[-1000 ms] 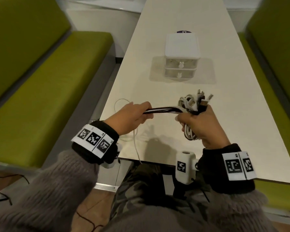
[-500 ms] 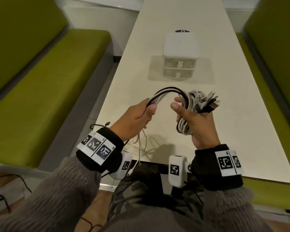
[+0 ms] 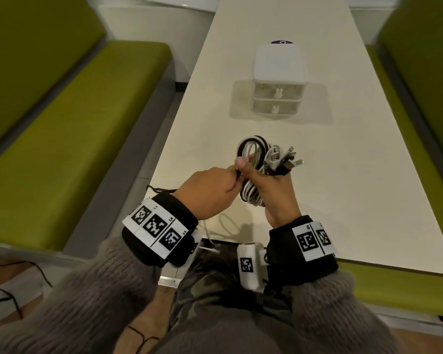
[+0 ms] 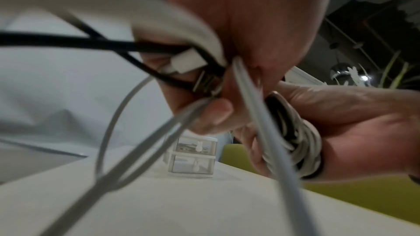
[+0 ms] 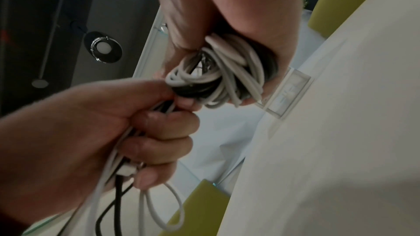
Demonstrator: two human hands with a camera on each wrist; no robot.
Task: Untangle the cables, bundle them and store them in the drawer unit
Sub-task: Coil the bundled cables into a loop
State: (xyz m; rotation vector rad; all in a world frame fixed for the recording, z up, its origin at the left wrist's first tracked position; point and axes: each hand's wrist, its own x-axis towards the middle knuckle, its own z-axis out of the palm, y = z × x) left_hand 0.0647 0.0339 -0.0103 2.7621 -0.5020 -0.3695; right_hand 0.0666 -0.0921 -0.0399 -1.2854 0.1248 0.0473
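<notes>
A coil of white and black cables (image 3: 253, 172) sits in my right hand (image 3: 271, 192), whose fingers curl round it above the near end of the table; plug ends (image 3: 290, 162) stick out to the right. Pressed against it from the left, my left hand (image 3: 212, 190) grips the loose cable strands (image 5: 127, 150) that run down off the table edge. The coil (image 5: 218, 76) shows in the right wrist view, and again the coil (image 4: 297, 143) in the left wrist view. The white two-drawer unit (image 3: 279, 77) stands farther up the table, both drawers closed.
The long cream table (image 3: 343, 175) runs away from me, with green benches (image 3: 62, 139) on both sides. A loose white cable loop (image 3: 223, 226) lies on the table edge below my hands. A dark disc (image 3: 281, 42) peeks out behind the drawer unit.
My left hand has moved right until it meets the right hand, folding the stretched cable strands into another loop on the coil. The right hand has turned the coil more upright.
</notes>
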